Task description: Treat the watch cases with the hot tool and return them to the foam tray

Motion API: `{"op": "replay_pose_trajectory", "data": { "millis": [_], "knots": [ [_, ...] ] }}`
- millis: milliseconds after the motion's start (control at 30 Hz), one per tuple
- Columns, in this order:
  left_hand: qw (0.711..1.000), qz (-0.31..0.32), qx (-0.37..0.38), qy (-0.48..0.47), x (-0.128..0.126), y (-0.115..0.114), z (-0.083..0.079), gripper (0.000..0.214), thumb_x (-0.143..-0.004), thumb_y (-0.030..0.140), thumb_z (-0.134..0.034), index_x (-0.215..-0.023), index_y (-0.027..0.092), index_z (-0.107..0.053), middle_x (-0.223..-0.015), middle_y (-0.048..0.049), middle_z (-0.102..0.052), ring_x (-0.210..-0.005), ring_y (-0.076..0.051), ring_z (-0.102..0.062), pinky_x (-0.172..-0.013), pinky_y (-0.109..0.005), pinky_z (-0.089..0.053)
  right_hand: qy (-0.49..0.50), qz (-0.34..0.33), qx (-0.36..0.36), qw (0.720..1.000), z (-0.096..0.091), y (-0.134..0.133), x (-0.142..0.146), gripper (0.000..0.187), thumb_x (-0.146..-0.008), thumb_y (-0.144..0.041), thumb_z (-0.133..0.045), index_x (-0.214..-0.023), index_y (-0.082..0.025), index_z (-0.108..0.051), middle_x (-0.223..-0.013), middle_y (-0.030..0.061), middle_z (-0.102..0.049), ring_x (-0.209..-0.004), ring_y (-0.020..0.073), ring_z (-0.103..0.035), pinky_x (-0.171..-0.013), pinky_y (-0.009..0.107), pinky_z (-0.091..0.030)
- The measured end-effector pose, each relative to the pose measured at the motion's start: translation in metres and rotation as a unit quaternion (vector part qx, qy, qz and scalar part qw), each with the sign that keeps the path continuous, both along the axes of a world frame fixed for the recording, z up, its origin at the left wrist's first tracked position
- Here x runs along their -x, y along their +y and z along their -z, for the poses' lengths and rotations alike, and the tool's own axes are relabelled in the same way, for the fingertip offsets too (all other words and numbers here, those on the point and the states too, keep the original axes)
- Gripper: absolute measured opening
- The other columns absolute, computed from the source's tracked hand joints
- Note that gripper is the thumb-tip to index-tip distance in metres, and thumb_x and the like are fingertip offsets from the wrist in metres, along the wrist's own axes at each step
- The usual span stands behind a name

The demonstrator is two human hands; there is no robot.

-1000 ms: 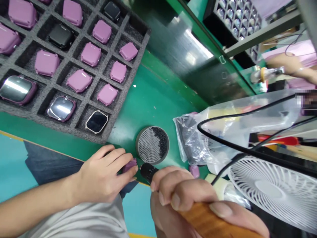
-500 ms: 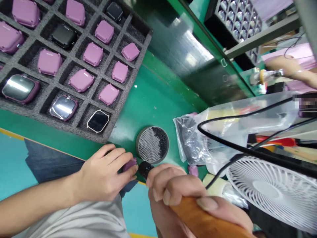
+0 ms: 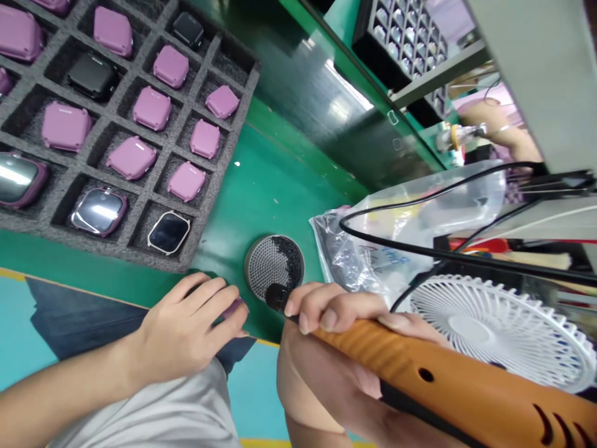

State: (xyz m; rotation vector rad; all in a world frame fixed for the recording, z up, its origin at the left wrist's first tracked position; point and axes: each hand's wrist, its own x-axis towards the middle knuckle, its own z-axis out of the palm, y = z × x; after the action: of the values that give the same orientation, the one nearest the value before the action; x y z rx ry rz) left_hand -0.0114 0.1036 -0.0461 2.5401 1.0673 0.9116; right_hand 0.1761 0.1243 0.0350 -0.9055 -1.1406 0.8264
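Observation:
My left hand [image 3: 191, 326] is closed around a small purple watch case [image 3: 232, 308], mostly hidden under its fingers, at the front edge of the green table. My right hand [image 3: 333, 339] grips an orange electric screwdriver [image 3: 433, 367]. Its black nose [image 3: 277, 296] points left and overlaps the near rim of a round perforated dish [image 3: 248, 274]; whether they touch I cannot tell. Small black pieces, probably screws [image 3: 292, 258], gather on the dish's right side. Left of it, a grey foam tray [image 3: 114, 250] holds purple watch cases [image 3: 186, 181], a black one and several with screens.
A clear plastic bag [image 3: 387, 249] lies right of the dish. Black cable [image 3: 420, 247] loops across it. A white fan [image 3: 471, 330] stands at the right. Behind the glossy green panel are another tray [image 3: 410, 37] and another person's arm [image 3: 508, 127].
My right hand has raised the screwdriver, its nose going from beside the watch case to the dish. More of its orange body shows. The left hand stays on the case; the whole view has shifted slightly.

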Motion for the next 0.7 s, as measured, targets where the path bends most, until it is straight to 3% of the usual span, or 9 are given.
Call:
{"op": "replay_pose_trajectory", "data": {
  "millis": [133,333,400,567,700],
  "knots": [
    [1.000,0.006,0.010,-0.003,-0.0011,0.0005,-0.0013,0.025,-0.097,0.029,-0.066,-0.119,0.019,-0.073,-0.129,-0.0078,-0.072,-0.118,-0.027,-0.064,-0.103,-0.047,-0.048,-0.033,-0.020,0.000,0.999,0.0020,0.0001,-0.0039,0.044,-0.097,-0.066,-0.052,-0.116,-0.028,-0.064,-0.084,-0.0010,-0.060,-0.066,0.0175,-0.059,-0.056,0.038,-0.051],
    [0.999,0.037,0.012,-0.023,0.0028,0.0013,0.0011,0.035,-0.095,0.014,-0.052,-0.125,0.017,-0.072,-0.132,-0.0089,-0.071,-0.120,-0.028,-0.062,-0.104,-0.050,-0.045,-0.004,0.002,0.014,1.000,-0.0018,0.0006,0.0034,0.061,-0.103,-0.069,-0.021,-0.114,-0.027,-0.064,-0.082,-0.0014,-0.058,-0.066,0.0155,-0.058,-0.058,0.038,-0.052],
    [0.999,0.026,0.006,-0.022,0.0016,0.0014,0.0021,0.034,-0.095,0.013,-0.054,-0.123,0.019,-0.072,-0.129,-0.0078,-0.072,-0.117,-0.027,-0.062,-0.103,-0.048,-0.046,0.000,-0.005,0.011,1.000,-0.0023,-0.0003,0.0043,0.058,-0.103,-0.068,-0.026,-0.114,-0.027,-0.065,-0.082,-0.0015,-0.059,-0.066,0.0159,-0.059,-0.059,0.039,-0.053],
    [1.000,0.012,-0.002,-0.023,-0.0008,0.0017,0.0021,0.033,-0.094,0.012,-0.058,-0.121,0.021,-0.073,-0.126,-0.0066,-0.072,-0.115,-0.026,-0.062,-0.102,-0.047,-0.047,-0.009,0.017,0.050,0.999,-0.0059,-0.0053,0.0030,0.042,-0.094,-0.066,-0.060,-0.112,-0.028,-0.067,-0.083,-0.0018,-0.063,-0.067,0.0188,-0.060,-0.061,0.042,-0.054],
    [1.000,0.011,0.000,-0.023,-0.0009,0.0023,0.0014,0.033,-0.093,0.012,-0.059,-0.121,0.022,-0.074,-0.125,-0.0066,-0.072,-0.115,-0.025,-0.063,-0.102,-0.047,-0.048,-0.003,0.012,0.027,1.000,-0.0047,-0.0046,0.0049,0.047,-0.100,-0.067,-0.046,-0.112,-0.027,-0.067,-0.082,-0.0010,-0.062,-0.065,0.0178,-0.059,-0.058,0.040,-0.052]
  ]
}}
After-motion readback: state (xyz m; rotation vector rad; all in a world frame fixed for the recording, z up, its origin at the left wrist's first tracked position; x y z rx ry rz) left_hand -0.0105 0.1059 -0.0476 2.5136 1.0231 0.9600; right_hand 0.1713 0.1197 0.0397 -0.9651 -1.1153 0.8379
